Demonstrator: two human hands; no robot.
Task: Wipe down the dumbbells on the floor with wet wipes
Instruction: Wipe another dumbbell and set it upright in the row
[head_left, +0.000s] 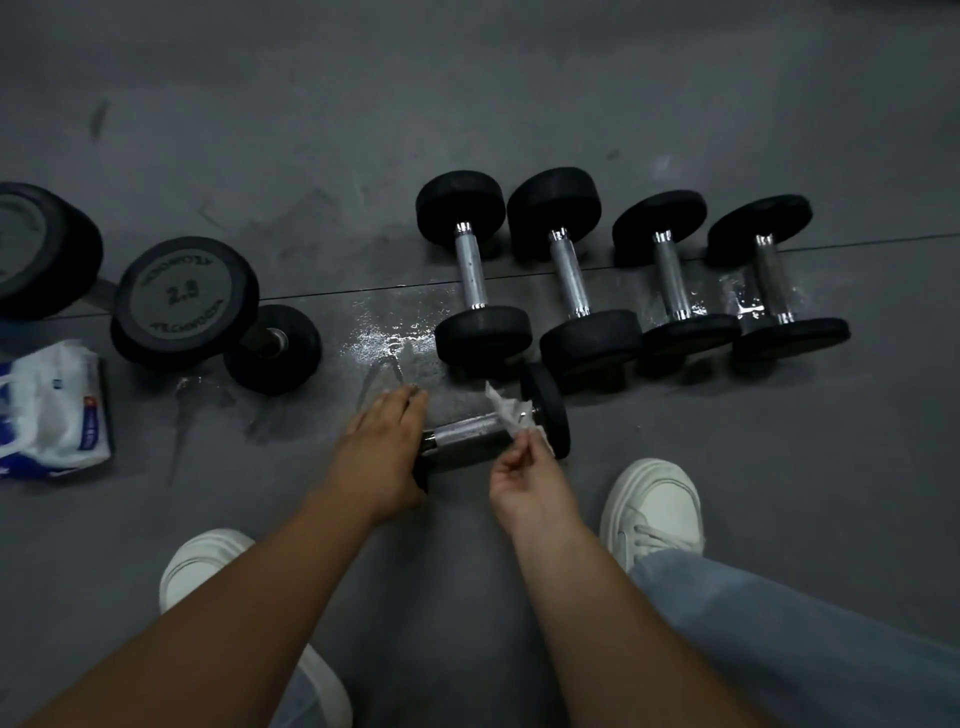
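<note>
A crouching person steadies a small dumbbell (462, 434) lying crosswise on the gym floor (519, 104). The left hand (384, 447) lies over its left head, fingers straight and close together, apparently to stop it rolling. The right hand (524, 478) pinches a crumpled wet wipe (511, 413) against the chrome handle beside the right head. Beyond the dumbbell stands a row of four (472, 270); the wipes pack (52, 410) lies well to its left.
</note>
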